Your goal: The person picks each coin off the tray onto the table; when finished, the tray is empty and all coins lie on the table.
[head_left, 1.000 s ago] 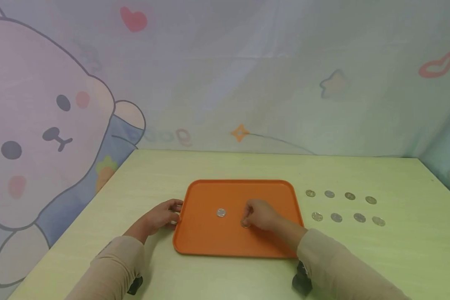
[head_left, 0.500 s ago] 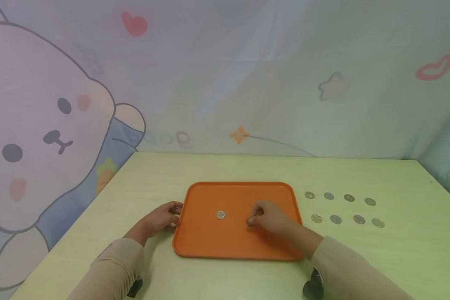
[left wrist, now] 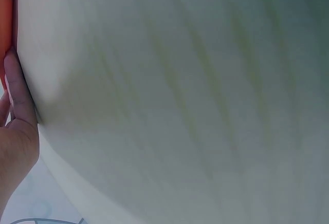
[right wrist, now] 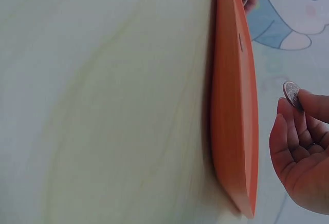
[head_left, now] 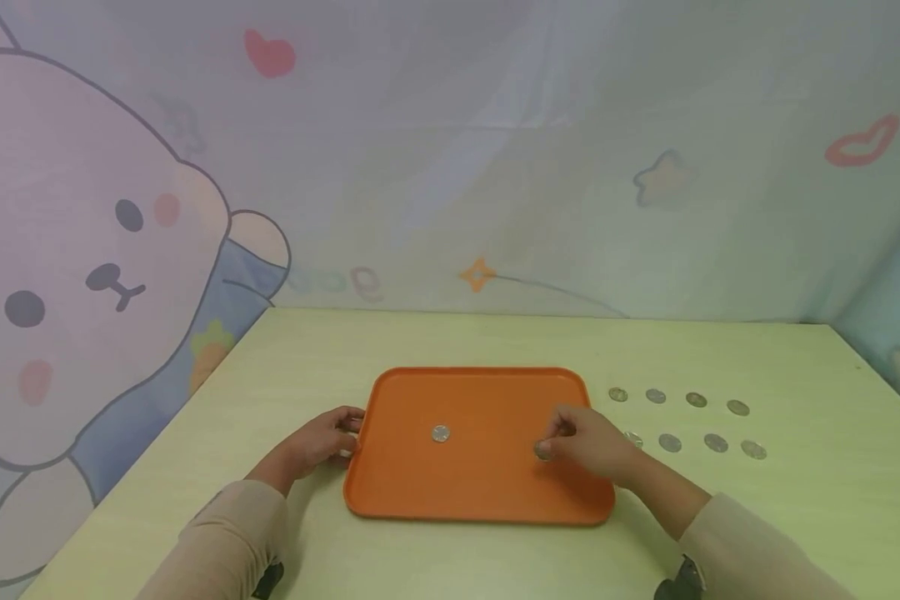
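My right hand (head_left: 588,440) pinches a silver coin (right wrist: 291,93) between thumb and fingers, held above the right part of an orange tray (head_left: 480,496). In the right wrist view the coin stands tilted at the fingertips, apart from the tray. Another coin (head_left: 440,433) lies flat on the tray, left of its middle. At the tray's left rim rests my left hand (head_left: 321,443), its thumb and fingers loosely bent against the edge. The left wrist view shows only part of that hand (left wrist: 19,131) beside the orange side.
Right of the tray, several coins lie on the pale table (head_left: 817,500) in two rows, a far row with a coin (head_left: 696,400) and a near row with another coin (head_left: 716,442). My right hand partly covers one near coin (head_left: 633,438). A printed curtain (head_left: 420,167) hangs behind.
My right hand has lifted a coin off the tray and carried it rightward, toward the tray's right side. The left hand stays at the left rim.
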{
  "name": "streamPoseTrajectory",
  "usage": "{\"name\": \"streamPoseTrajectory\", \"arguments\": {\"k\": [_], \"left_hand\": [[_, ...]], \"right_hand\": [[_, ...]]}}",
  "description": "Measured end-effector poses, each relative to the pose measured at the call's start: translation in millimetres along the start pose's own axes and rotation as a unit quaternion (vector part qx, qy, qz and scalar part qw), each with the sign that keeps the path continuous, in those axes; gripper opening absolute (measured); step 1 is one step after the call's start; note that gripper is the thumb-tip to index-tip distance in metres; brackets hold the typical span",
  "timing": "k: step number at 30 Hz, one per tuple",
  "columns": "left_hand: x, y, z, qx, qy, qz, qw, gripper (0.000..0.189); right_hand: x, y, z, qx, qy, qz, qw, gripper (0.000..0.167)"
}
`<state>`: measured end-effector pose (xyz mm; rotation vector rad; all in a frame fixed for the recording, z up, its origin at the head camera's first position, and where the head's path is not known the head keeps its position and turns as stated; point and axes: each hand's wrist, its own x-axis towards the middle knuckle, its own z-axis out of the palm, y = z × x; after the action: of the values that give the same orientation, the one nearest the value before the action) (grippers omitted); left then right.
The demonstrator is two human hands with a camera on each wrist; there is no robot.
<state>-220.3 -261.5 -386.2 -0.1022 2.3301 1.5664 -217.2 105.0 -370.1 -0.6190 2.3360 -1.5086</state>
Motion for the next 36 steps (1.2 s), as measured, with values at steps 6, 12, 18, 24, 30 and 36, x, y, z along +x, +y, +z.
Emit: {"name": "streamPoseTrajectory", "arguments": {"k": [6,12,18,24,30,36], "left_hand": [[-1.2,2.2,-0.4,0.006,0.001,-0.001,1.0000,0.051],[-0.5,2.3,-0.2,0.003,0.002,0.001,1.0000,0.052],[-0.9,1.1,0.2,0.005,0.002,0.004,1.0000,0.053],[-1.6,0.9,-0.1,0.004,-0.002,0.006,1.0000,0.053],[-1.0,1.6,-0.1,0.006,-0.001,0.000,1.0000,0.053],[-0.7,2.0,1.1,0.008,0.003,-0.003,1.0000,0.052]], "right_hand": [[-15.0,6.4,-23.9,0.009,0.008,0.010,0.9999,0.020],[-29.7,13.9,-44.2,-0.003,0.040,0.027,0.9988,0.022],[-43.9,20.8,-57.3,-0.009,0.054,0.039,0.9977,0.022],[-55.3,31.6,-66.6,-0.011,0.048,0.048,0.9976,0.021],[-62.0,38.9,-71.4,-0.015,0.052,0.072,0.9959,0.022],[-64.8,44.9,-71.6,-0.032,0.057,0.088,0.9939,0.023]]}}
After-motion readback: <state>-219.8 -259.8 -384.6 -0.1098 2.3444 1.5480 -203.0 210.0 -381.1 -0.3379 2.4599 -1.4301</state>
